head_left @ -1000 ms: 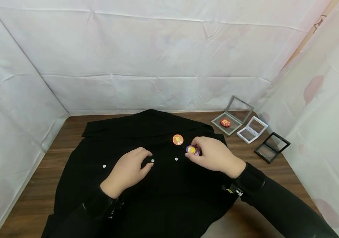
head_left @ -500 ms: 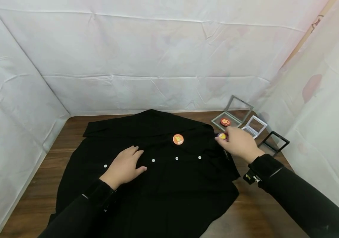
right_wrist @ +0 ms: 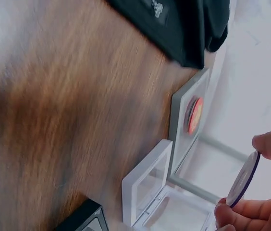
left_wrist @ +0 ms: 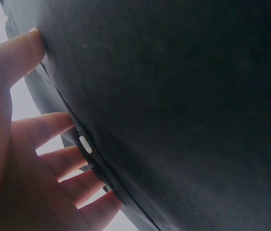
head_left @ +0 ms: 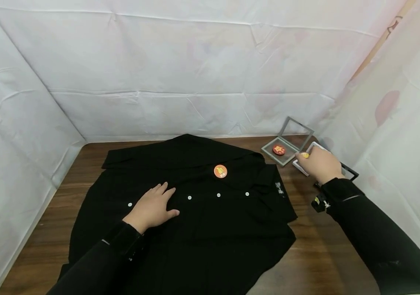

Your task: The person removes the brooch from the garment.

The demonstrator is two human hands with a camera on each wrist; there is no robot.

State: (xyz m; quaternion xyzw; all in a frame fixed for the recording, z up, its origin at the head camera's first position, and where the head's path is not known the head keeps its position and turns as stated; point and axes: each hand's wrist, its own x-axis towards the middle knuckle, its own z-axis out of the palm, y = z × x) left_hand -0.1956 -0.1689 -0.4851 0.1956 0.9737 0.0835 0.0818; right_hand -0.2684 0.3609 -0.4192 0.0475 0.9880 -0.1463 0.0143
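My right hand [head_left: 322,164] pinches a round purple-rimmed badge [right_wrist: 243,179] by its edge, over the small white display case [right_wrist: 147,180], which stands unfolded. My left hand [head_left: 151,209] lies with fingers spread on a black shirt [head_left: 195,229] laid across the table. In the left wrist view its fingertips touch the cloth near a white button [left_wrist: 85,144]. An orange round badge [head_left: 220,171] is on the shirt's upper part. Beside the white case, a red badge with a yellow pattern [head_left: 278,150] lies in the unfolded grey display case [head_left: 284,161].
A black display case [head_left: 350,172] stands at the right, partly hidden by my right hand and sleeve. The wooden table [head_left: 305,254] is bordered by white cloth [head_left: 202,73] at the back and on both sides. Several white buttons run across the shirt.
My right hand has carried the purple badge from over the shirt rightward to the white case. My left hand has shifted slightly left, and its fingers have spread flat on the shirt.
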